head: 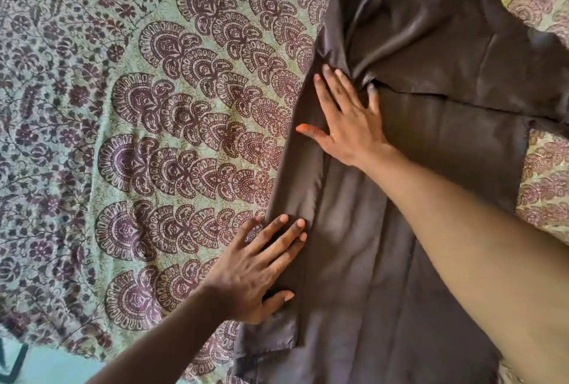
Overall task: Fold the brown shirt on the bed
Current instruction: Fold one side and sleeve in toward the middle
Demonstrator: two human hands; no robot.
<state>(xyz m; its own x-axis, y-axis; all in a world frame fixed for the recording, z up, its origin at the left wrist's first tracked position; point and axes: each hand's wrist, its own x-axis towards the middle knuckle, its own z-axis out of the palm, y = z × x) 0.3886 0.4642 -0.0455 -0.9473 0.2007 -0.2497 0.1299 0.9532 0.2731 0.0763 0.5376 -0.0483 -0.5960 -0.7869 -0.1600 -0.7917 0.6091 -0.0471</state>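
The brown shirt (431, 81) lies spread along the right side of the bed, running from the top of the view to the bottom edge. A narrow strip along its left edge is folded inward. My left hand (255, 266) lies flat on that folded strip near the bottom, fingers straight and pressing the cloth. My right hand (348, 115) presses flat on the shirt higher up, fingers spread, fingertips at a bunched crease near the sleeve. My right forearm crosses over the shirt's lower part and hides some of it.
The bed is covered by a green sheet with a maroon paisley and floral print (138, 121), which fills the left and middle of the view. The bed's near edge and a pale floor patch (46, 365) show at the bottom left.
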